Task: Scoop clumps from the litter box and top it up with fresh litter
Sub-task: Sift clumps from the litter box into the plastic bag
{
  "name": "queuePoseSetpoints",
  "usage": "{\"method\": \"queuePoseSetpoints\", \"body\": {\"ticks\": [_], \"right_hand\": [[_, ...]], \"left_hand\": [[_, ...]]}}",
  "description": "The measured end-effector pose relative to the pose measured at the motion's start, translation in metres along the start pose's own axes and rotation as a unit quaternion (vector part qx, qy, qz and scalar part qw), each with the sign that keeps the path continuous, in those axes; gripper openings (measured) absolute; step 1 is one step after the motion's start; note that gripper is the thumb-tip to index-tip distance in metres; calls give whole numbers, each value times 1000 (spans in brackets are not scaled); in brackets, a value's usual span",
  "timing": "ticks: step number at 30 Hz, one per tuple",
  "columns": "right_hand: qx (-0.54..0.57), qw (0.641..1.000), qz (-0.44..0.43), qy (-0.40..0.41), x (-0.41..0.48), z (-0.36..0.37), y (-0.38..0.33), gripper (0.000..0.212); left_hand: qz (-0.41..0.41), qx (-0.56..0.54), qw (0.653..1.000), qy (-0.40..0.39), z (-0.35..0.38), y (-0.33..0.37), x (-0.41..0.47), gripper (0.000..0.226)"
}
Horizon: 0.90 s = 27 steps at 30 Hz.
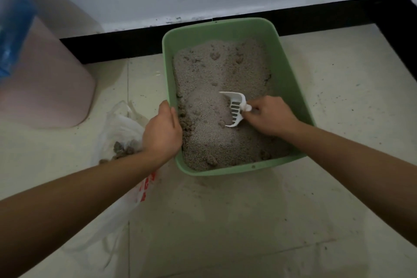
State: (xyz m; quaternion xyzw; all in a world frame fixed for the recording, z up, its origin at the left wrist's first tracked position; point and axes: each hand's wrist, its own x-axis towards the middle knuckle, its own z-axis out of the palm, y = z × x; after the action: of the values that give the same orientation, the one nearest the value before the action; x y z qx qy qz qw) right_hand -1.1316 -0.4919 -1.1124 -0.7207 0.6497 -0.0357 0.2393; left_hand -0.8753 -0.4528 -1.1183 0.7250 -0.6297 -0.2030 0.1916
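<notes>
Currently: box [291,88] sits on the floor [225,221] by the wall, litter [214,70] inside. Left grip [162,130] clamps its left rim. Right grip [269,116] grasps the scoop [234,106] handle, head on the litter, centre-right. Bag [121,124] with clumps [124,150] lies just left of the box.

My litter box [291,88] is pale green, its litter [209,79] speckled grey-beige, my slotted scoop [235,108] white, the bag [126,124] white with red print, the bin [45,79] pink.
</notes>
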Motion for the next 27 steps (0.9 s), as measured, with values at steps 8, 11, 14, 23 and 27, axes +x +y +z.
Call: {"method": "queuePoseSetpoints", "body": {"ticks": [8, 11, 14, 23, 27], "right_hand": [[227, 972, -3, 51, -13, 9, 18, 30], [214, 975, -37, 36, -17, 10, 16, 32], [156, 985, -77, -24, -22, 19, 7, 30], [158, 980, -109, -41, -31, 16, -7, 33], [158, 982, -106, -15, -32, 9, -2, 32]], "left_hand": [[13, -11, 1000, 6, -1, -1, -2, 24], [15, -33, 999, 5, 0, -2, -1, 28], [26, -75, 997, 0, -3, -2, -3, 28], [33, -113, 993, -4, -6, -6, -4, 30], [35, -130, 991, -11, -8, -4, -5, 32]]}}
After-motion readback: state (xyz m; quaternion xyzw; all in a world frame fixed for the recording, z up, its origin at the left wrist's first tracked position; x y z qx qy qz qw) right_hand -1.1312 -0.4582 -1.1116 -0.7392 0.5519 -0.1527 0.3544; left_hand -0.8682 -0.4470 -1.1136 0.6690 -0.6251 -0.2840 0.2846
